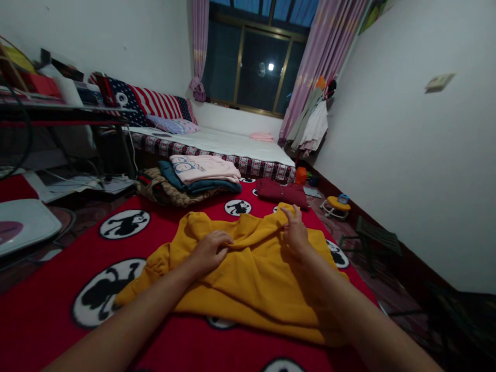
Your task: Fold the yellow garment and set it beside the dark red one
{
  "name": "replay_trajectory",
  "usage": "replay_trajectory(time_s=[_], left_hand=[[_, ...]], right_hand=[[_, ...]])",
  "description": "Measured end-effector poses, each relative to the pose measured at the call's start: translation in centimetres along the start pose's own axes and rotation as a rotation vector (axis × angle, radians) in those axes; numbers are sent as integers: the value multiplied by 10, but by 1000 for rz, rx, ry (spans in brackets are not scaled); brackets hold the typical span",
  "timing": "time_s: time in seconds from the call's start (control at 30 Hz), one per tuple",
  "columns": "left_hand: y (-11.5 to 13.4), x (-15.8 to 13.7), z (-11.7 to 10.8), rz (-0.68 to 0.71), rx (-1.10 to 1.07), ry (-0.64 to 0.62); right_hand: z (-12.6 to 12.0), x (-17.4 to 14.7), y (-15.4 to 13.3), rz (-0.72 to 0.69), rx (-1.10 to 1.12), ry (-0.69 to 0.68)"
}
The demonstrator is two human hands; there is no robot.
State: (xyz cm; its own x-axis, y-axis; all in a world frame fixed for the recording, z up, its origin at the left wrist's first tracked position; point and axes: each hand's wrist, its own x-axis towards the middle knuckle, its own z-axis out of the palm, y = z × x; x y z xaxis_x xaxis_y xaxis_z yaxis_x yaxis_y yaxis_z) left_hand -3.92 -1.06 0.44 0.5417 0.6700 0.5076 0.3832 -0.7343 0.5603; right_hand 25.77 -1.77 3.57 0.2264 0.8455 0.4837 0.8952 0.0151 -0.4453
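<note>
A mustard-yellow long-sleeved top (248, 279) lies spread and rumpled on a red blanket (127, 330) printed with black figures in white circles. One sleeve with a gathered cuff reaches out to the left. My left hand (209, 254) is closed on a fold near the middle of the top, its thumb and fingers pinching the cloth. At the far right edge of the garment, my right hand (296, 230) grips the raised cloth, with its fingers pointing away from me. Part of the cloth under both palms is hidden.
Beyond the top sits a pile of folded clothes, a pink sweatshirt (211, 168) uppermost. A folded maroon garment (282, 192) lies right of it. Farther back is a low bed (232, 139). A cluttered desk (70, 111) stands left; a folding stool (374, 235) stands right.
</note>
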Motion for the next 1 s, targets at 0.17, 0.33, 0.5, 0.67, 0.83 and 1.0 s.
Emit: replay_trajectory(time_s=[0.17,0.33,0.5,0.67,0.83,1.0], left_hand=[[-2,-2,0,-13,-47,31],[0,-2,-2,-16,-40,45],[-1,-1,-8,-111,-62,171],[-1,0,-15,-221,-69,350],[0,0,-15,-222,-61,342],[-1,-1,-13,-158,-50,261]], right_hand=[[-4,31,20,17,-400,-228],[-34,46,13,-119,-424,14],[-97,24,-38,-334,5,96],[-125,-25,-46,-294,347,-670],[-92,-9,30,11,202,-411],[-52,20,77,125,-76,-186]])
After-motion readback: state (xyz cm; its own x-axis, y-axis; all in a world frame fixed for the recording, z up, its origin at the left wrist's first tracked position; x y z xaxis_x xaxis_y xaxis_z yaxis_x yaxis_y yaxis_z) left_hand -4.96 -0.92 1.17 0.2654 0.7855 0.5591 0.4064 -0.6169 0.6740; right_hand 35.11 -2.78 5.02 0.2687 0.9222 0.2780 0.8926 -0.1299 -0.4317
